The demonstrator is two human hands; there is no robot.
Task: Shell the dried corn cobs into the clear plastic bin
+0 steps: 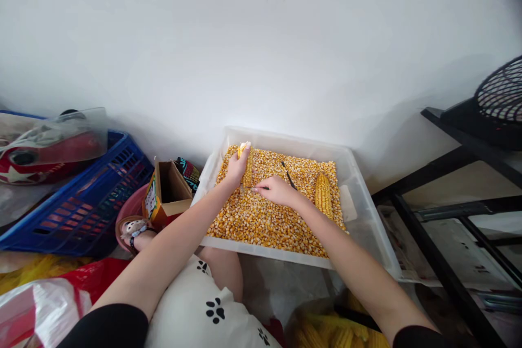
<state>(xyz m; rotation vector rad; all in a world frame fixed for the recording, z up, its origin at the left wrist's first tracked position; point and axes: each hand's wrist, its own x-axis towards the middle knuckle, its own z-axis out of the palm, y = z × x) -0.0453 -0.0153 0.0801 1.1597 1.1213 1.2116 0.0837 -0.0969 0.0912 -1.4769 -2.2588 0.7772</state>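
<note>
My left hand point(237, 168) is wrapped round a yellow corn cob point(248, 173), held upright at the left of a plastic tub point(269, 253). The cob's top end looks pale. My right hand point(278, 191) is closed in a pinch on a thin dark tool point(266, 188), whose tip points towards the cob's lower end; its exact kind is too small to tell. Loose corn kernels point(261, 223) cover the tub's floor beneath both hands. A slim black stick point(287, 175) shows just behind my right hand, partly hidden by it. Another whole cob point(323, 194) lies on the kernels at the right.
A blue plastic crate point(81, 217) and an open cardboard box point(173, 204) stand left of the tub. To the right is a black metal frame point(432, 261). More corn cobs point(338, 334) lie in a bag below the tub. A white wall rises behind.
</note>
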